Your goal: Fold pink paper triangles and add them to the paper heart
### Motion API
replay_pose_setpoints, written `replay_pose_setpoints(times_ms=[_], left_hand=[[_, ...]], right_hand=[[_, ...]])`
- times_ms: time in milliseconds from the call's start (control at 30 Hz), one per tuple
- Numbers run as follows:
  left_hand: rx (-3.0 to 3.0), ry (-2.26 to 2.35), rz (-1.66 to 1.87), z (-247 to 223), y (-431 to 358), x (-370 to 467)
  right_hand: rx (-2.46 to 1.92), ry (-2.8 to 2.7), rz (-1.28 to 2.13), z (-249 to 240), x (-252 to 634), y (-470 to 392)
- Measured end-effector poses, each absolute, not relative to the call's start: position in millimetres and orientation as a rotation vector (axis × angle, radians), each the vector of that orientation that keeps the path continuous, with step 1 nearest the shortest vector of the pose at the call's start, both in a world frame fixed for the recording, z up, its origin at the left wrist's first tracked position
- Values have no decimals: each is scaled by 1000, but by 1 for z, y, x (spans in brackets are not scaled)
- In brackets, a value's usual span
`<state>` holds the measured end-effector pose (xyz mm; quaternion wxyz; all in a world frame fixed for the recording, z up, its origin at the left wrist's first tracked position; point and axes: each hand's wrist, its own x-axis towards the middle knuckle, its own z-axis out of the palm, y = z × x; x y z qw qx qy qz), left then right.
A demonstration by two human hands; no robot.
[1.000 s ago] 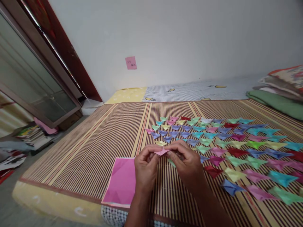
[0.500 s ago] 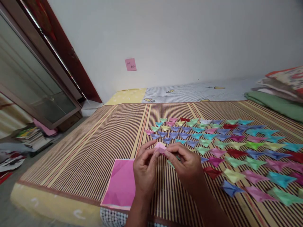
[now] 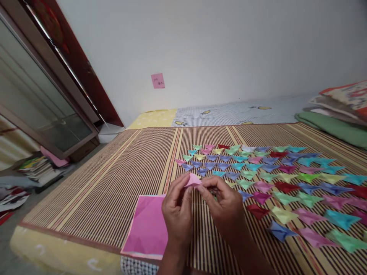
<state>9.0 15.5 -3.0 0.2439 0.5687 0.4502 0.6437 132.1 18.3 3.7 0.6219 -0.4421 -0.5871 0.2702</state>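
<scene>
A small piece of folded pink paper is held up between my two hands, above the striped mat. My left hand pinches its left side between thumb and fingers. On the other side, the thumb and fingertips of my right hand grip its right corner. Left of my left hand lies a stack of square paper sheets with a magenta one on top. Rows of folded paper pieces in many colours, such as a dark red one and a blue one, spread out to the right.
The striped mat covers a bed against a white wall that bears a pink note. Folded bedding, including a green piece, is piled at the far right. Books lie low at the left, near a glass-panelled door.
The pink paper's shape has altered slightly between my fingers, its lower edge now more curved. Both hands stay in nearly the same place, the left turned a little.
</scene>
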Motion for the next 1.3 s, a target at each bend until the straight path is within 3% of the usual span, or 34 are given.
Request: replay_pose_setpoints(times_ms=[567,1300], left_hand=[[1680,1198,1821,-5,15,13],[1143,1198,1847,-1,16,21]], right_hand=[[-977,-1323,467,5,130,17],[-1011,-1278,621,4,121,16]])
